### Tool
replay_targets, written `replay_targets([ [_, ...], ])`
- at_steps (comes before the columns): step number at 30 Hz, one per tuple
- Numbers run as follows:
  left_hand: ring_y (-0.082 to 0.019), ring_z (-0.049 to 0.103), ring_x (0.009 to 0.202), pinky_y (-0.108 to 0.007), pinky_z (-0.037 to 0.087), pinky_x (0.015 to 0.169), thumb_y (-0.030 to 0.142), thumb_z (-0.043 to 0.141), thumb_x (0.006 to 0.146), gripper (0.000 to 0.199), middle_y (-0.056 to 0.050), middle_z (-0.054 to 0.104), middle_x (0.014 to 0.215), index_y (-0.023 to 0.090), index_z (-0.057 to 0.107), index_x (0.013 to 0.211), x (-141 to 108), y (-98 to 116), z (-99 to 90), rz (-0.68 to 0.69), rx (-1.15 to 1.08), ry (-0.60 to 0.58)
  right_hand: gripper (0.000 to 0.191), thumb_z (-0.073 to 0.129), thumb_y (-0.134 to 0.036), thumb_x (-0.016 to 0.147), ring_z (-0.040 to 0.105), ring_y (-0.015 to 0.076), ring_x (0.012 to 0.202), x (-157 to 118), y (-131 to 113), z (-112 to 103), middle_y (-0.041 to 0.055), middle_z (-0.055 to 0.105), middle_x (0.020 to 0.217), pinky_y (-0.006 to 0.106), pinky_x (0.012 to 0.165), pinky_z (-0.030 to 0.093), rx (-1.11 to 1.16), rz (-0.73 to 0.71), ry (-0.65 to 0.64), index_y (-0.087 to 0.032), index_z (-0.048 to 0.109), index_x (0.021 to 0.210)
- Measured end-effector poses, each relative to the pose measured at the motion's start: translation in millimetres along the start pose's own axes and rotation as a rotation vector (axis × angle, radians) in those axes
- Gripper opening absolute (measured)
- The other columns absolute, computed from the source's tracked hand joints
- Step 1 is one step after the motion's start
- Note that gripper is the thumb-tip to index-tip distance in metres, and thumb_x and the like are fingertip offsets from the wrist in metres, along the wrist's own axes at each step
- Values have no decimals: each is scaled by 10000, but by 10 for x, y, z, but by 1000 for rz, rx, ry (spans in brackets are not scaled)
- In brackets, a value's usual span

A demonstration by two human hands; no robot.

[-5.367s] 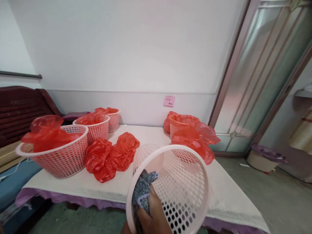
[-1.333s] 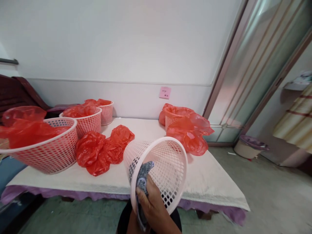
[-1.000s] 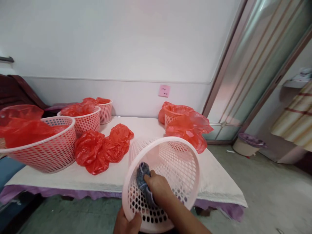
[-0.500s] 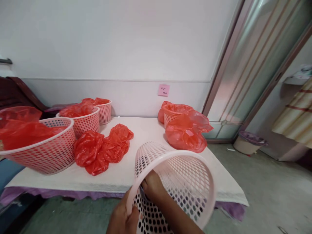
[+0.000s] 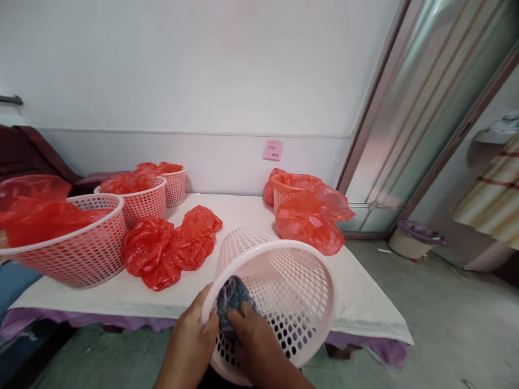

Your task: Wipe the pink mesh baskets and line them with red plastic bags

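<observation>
A pale pink perforated plastic basket (image 5: 284,270) is tilted on its side with its mouth facing me, above the front part of the table. My left hand (image 5: 197,329) is closed on the left side of its rim, thumb inside. Inside the basket, my right hand (image 5: 251,332) is closed on a dark blue-grey cloth (image 5: 233,296), pressed to the inner left wall. The hand covers part of the cloth. Left of the basket, crumpled red plastic bags (image 5: 174,246) lie on the table's white cover (image 5: 239,208).
Similar baskets with red bags stand at left: a near one (image 5: 93,259), a middle one (image 5: 148,208) and a far one (image 5: 176,186). A red-bagged basket (image 5: 310,210) is at back right. A pink note (image 5: 273,150) is on the wall. A waste bin (image 5: 413,240) stands on the floor.
The basket has shifted left and slightly up, with my left hand on its rim. My right hand has moved toward the mouth, and the dark cloth in it now shows clearly.
</observation>
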State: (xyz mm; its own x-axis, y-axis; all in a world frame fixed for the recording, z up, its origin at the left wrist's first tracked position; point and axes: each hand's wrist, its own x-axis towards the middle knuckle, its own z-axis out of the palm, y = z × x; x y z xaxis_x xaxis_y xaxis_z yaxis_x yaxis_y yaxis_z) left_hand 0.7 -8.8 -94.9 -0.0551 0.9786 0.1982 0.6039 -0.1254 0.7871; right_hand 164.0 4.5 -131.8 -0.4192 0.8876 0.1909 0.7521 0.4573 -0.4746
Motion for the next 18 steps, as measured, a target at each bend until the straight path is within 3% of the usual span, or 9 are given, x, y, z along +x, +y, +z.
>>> replay_targets([
  [2,-254,556,1237,-422,413,1069,191,396,833,505,-135,598,1337,121,504,1321,80,49,-107,-24,63,22,320,493,-114,774,647,216,704,-85,-68,11,87,647,964,295,610,477,-183,60,-122,-253,652,1014],
  [5,-270,551,1245,-424,421,1056,187,406,821,526,-144,595,1340,108,502,1332,152,71,-239,-18,152,13,318,435,-71,823,681,264,751,-84,83,-158,128,663,998,316,599,490,-417,229,-233,-230,678,951],
  [9,-271,583,1206,-399,479,985,171,407,810,527,-128,631,1294,131,521,1323,164,108,-296,5,168,-3,377,358,-9,826,689,281,794,-31,423,-504,167,628,1019,325,606,492,-550,374,-163,-180,655,983],
  [11,-266,623,1147,-385,510,936,165,427,799,517,-108,687,1199,151,546,1301,160,139,-290,8,153,28,376,339,-21,839,687,265,788,-52,504,-580,160,613,1016,312,604,482,-573,413,-98,-178,632,1017],
  [14,-268,655,1084,-389,527,904,178,457,791,497,-97,723,1102,154,573,1273,158,183,-251,-2,128,82,375,371,-30,805,683,240,770,-123,444,-487,148,615,1030,294,610,473,-497,388,-114,-190,616,1039],
  [18,-259,615,1157,-399,481,990,211,426,819,497,-110,667,1235,137,544,1296,96,253,-137,-10,27,57,425,458,-62,716,672,201,829,-102,169,-195,93,622,1078,279,711,498,-234,243,-121,-246,603,1071],
])
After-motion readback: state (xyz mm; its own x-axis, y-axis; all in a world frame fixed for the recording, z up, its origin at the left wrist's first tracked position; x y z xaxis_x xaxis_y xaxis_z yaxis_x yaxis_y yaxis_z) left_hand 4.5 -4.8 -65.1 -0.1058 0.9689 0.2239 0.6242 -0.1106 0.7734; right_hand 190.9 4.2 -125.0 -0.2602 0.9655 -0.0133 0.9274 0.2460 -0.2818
